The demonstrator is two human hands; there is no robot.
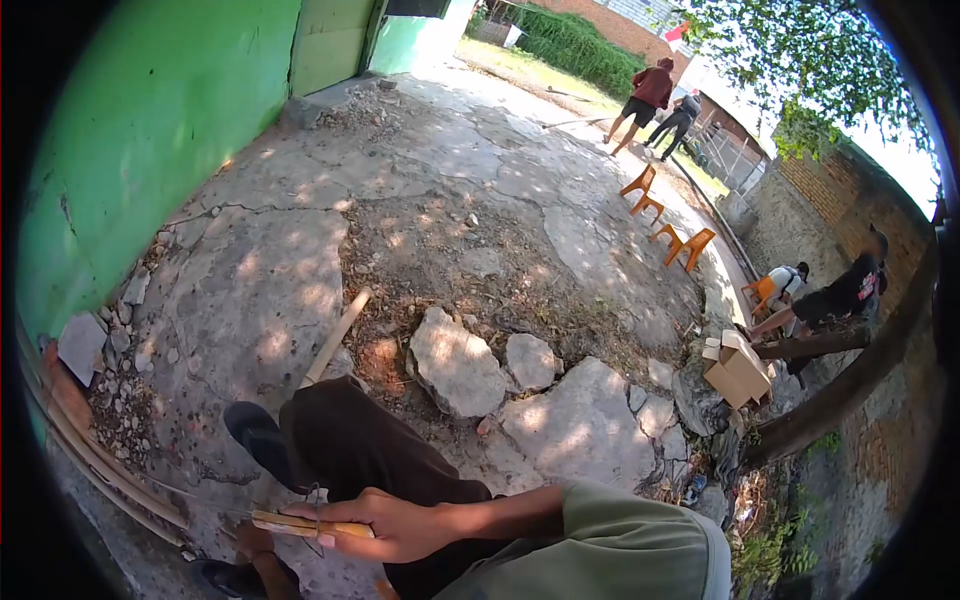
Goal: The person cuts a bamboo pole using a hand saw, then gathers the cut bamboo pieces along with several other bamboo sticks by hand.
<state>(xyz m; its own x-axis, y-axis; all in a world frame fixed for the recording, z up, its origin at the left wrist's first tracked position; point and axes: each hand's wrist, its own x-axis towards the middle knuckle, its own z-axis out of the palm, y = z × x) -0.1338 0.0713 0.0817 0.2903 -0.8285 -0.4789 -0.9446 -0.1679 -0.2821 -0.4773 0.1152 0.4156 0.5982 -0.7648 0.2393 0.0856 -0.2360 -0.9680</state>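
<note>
Firm grip, slow and steady

In the right hand [390,525], low over the ground [260,270] near the edge by the green wall [170,140]: a short piece of wood [284,522]. Fingers [341,511] curled round, pinching the wood near one end, with the other end pointing toward the long strips [105,478]. Left hand [254,543] near a dark sandal [213,574], just beside the wood; cannot tell whether spread, pressed together or pinching something. Beyond the wood, a thin line [197,498], maybe wire or a blade; too small to tell.

To do this well, best to hold firm without squeezing too hard. Keep the wrist straight and the wood steady. Keep the left hand clear of the thin line. Mind the trouser leg [365,442] close by, and move in small, slow bits.
</note>
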